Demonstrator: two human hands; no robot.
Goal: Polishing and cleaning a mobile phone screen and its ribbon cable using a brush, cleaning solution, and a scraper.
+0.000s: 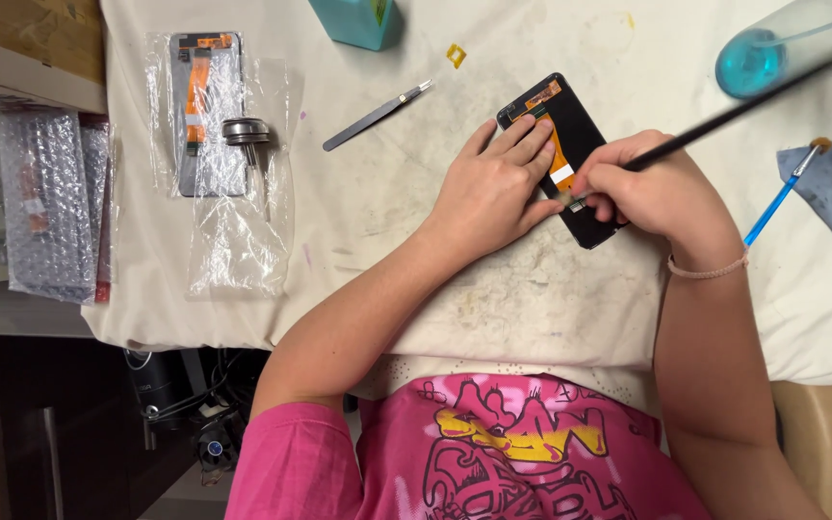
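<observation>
A black phone screen panel [578, 135] with an orange flex cable lies face down on a stained white cloth [406, 221]. My left hand [493, 188] presses flat on the panel's left edge, fingers spread over it. My right hand [662, 193] pinches a long thin black brush [724, 116], its tip touching the panel near the lower end of the flex cable. The brush handle runs up to the right, across a clear bottle.
Grey tweezers [376, 116] lie to the left. Another screen panel in a clear bag [206, 111] with a round metal weight [246, 131] lies far left, beside bubble wrap [45, 202]. A clear bottle with blue liquid [772, 53] and a blue-handled brush [782, 193] lie right.
</observation>
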